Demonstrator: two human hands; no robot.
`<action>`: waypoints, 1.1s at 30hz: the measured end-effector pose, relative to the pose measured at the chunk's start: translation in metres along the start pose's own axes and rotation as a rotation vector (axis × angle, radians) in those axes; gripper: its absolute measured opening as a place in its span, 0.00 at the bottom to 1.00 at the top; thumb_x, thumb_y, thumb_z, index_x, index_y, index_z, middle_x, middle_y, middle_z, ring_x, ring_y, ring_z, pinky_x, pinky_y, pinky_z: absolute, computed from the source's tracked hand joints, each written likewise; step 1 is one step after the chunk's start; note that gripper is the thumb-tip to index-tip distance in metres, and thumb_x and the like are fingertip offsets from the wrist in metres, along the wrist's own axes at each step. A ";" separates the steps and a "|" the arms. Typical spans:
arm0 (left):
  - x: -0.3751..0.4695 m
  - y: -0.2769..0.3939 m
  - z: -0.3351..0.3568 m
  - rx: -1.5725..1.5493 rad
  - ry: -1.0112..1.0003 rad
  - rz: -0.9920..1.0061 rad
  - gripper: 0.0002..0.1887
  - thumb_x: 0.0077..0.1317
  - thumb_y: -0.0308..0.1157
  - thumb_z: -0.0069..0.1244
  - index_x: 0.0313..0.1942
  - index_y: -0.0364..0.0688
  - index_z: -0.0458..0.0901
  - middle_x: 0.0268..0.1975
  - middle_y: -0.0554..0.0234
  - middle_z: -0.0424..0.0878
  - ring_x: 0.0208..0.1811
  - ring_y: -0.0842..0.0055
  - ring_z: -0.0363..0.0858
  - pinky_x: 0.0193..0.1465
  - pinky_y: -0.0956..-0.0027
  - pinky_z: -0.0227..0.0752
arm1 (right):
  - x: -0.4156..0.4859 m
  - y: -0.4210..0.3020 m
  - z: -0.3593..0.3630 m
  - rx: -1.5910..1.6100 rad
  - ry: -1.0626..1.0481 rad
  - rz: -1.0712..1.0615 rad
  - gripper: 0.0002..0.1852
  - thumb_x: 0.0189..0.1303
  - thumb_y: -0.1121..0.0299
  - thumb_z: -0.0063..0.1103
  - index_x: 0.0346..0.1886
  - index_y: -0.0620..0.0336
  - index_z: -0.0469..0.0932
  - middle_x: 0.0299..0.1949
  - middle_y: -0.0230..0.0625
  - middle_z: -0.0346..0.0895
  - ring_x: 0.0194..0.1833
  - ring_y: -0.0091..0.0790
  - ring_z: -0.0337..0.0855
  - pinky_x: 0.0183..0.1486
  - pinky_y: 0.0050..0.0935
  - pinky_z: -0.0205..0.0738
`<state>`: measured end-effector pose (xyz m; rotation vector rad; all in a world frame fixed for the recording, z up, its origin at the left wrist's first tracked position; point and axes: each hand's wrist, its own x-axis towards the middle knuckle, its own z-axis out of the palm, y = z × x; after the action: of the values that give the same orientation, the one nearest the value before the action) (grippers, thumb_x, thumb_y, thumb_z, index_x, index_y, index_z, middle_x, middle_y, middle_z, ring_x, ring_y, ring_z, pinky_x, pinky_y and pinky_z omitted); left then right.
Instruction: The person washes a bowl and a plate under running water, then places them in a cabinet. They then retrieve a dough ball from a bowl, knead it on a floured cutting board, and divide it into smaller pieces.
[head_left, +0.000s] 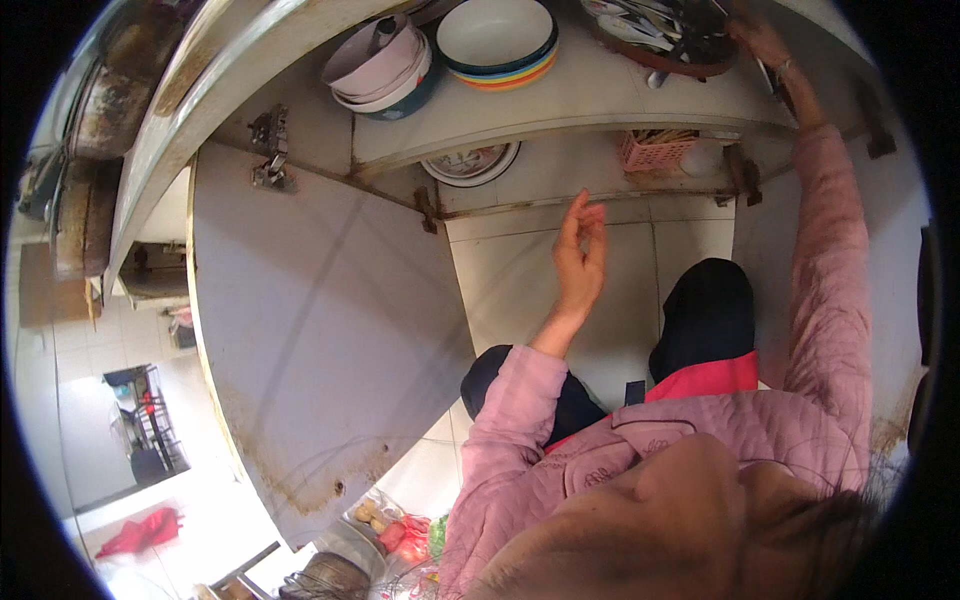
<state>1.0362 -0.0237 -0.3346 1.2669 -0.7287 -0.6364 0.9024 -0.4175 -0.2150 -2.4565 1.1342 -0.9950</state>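
Observation:
My left hand (581, 259) hangs in front of the cupboard with nothing in it, its fingers loosely extended. My right hand (761, 43) reaches to the upper shelf, at the right side of a round brown tray (701, 71) heaped with spoons and other utensils (652, 34). Its fingertips are in shadow, so any grip there is unclear. Left of the tray, a white-lined bowl (499, 34) tops a stack with coloured rims. Farther left, a pinkish pot (375, 64) sits in a stack of bowls (397, 105).
Below, the lower shelf bears plates (476, 161) and a pink plastic basket (658, 152) of thin sticks. An open cupboard door (322, 315) stands on the left, another (765, 225) on the right. Bagged vegetables (405, 536) lie on the floor behind the left door.

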 end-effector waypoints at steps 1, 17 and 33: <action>0.005 0.000 -0.002 -0.010 0.028 0.021 0.21 0.66 0.27 0.42 0.59 0.37 0.63 0.46 0.57 0.76 0.46 0.76 0.74 0.52 0.73 0.65 | 0.016 0.005 0.006 -0.053 -0.032 0.036 0.21 0.55 0.63 0.54 0.51 0.65 0.70 0.30 0.39 0.73 0.32 0.29 0.70 0.35 0.29 0.67; 0.010 -0.009 -0.009 0.109 0.061 -0.056 0.20 0.63 0.23 0.43 0.56 0.40 0.67 0.43 0.60 0.77 0.43 0.79 0.75 0.48 0.75 0.69 | 0.040 -0.068 0.020 -0.352 -0.076 -0.025 0.22 0.53 0.59 0.54 0.51 0.58 0.72 0.44 0.46 0.72 0.46 0.42 0.71 0.48 0.37 0.65; 0.012 -0.010 -0.021 0.064 0.067 -0.075 0.21 0.59 0.18 0.41 0.55 0.40 0.68 0.43 0.60 0.76 0.39 0.81 0.74 0.43 0.77 0.69 | 0.055 -0.181 0.193 -0.524 -0.087 -0.355 0.23 0.48 0.59 0.55 0.49 0.56 0.74 0.52 0.50 0.70 0.57 0.48 0.67 0.59 0.39 0.60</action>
<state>1.0597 -0.0227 -0.3458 1.3732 -0.6532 -0.6330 1.1618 -0.3481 -0.2426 -3.1689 1.0555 -0.7285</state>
